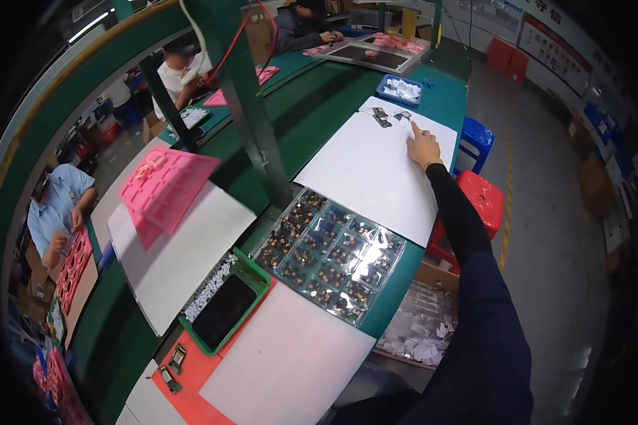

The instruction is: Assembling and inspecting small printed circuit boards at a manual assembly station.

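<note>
My right hand (424,149) reaches far forward over a white sheet (365,159) on the bench, its forefinger stretched out and the other fingers partly curled. Nothing shows in its grasp. Just beyond the fingertip lie small dark and silvery parts (402,115), apart from the finger as far as I can see. A little left of them sits a small cluster of similar dark parts (381,119). Nearer to me, a clear compartment tray (331,256) holds many tiny dark and copper-coloured components. My left hand is out of view.
A blue tray of white scraps (402,89) stands beyond the sheet. Left are a green bin (266,290) with a black phone (225,312), pink foam trays (170,183) and a green post (241,99). Stools (482,198) stand right. Several people work across the bench.
</note>
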Available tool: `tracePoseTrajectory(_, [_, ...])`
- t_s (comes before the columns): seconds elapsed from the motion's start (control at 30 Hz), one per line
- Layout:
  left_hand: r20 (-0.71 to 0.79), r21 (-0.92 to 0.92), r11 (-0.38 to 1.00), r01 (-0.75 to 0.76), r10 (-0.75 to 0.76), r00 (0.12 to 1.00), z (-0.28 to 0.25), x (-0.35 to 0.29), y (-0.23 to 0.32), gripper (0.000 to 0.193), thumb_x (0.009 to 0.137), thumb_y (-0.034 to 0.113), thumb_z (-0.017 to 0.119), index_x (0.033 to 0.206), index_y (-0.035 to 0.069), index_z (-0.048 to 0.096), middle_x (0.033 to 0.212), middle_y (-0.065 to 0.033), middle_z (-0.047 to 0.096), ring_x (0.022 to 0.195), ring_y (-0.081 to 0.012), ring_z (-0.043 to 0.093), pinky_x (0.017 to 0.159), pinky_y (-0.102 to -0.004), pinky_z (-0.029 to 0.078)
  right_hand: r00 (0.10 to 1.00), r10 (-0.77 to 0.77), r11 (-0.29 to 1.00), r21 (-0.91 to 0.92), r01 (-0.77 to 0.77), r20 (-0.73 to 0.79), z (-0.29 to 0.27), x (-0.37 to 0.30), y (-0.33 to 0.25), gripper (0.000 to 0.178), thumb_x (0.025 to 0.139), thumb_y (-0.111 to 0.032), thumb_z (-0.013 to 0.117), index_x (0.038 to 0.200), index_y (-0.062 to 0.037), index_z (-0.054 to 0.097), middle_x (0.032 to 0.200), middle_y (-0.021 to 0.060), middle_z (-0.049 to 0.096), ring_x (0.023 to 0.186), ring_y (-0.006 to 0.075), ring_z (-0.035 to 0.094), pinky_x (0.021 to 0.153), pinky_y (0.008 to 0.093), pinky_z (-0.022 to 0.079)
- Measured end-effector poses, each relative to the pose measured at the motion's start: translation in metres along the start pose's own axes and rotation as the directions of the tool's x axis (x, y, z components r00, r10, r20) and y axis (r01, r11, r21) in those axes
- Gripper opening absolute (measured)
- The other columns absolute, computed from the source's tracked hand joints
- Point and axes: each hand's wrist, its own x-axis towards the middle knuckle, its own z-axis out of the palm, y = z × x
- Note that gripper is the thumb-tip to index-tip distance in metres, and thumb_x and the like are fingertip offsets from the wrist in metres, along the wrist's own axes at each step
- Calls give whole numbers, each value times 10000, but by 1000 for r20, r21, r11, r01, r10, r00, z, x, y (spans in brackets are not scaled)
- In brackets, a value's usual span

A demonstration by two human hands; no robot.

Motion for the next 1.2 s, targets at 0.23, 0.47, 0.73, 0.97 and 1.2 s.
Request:
tracePoseTrajectory(0.23, [122, -305, 865, -399, 451, 884, 60, -6, 165, 267, 1066, 171, 570, 1225, -23, 662, 1193, -199, 698, 1073, -297, 675, 964, -389, 533, 996, 46, 997, 58, -51, 83, 3, 53, 32, 333, 892, -190, 654, 1165, -3, 685, 1085, 259, 688, 925, 430, 684, 789, 500, 569])
tracePoseTrajectory(0.47, [433, -756, 565, 330, 54, 900, 83, -28, 294, 291, 1054, 219, 477, 1113, -18, 636, 1066, -153, 652, 920, -244, 625, 854, -348, 525, 966, 239, 707, 699, -106, -95, -122, -11, 19, 321, 884, -260, 688, 959, 36, 785, 706, 111, 734, 584, 187, 626, 583, 282, 495])
tracePoseTrajectory(0.73, [736, -540, 183, 821, 577, 355, 112, -59, 419, 573, 1036, 222, 580, 1480, -91, 400, 1429, -247, 553, 1294, -327, 573, 1093, -410, 480, 861, -289, 218, 904, -367, 419, -267, -305, -178, 215, 876, 30, 700, 1076, 13, 777, 914, 66, 761, 741, 109, 632, 707, 232, 522])
tracePoseTrajectory(0.97, [810, -404, -134, 905, 408, 421, 118, -64, 392, 462, 1050, 201, 583, 1417, -66, 494, 1372, -230, 615, 1225, -281, 621, 1073, -359, 483, 858, -501, 102, 977, 187, -112, -278, -386, -224, 202, 818, 49, 742, 1015, 6, 763, 1007, 89, 731, 858, 193, 661, 747, 263, 526])
tracePoseTrajectory(1.2, [819, -496, -36, 868, 313, 481, 118, -48, 349, 358, 1015, 88, 617, 1347, -40, 573, 1278, -206, 686, 1129, -222, 655, 1007, -282, 505, 707, -707, 63, 994, 93, -21, -296, -388, -246, 223, 808, 42, 760, 1024, -8, 768, 1019, 75, 722, 876, 197, 655, 749, 279, 528])
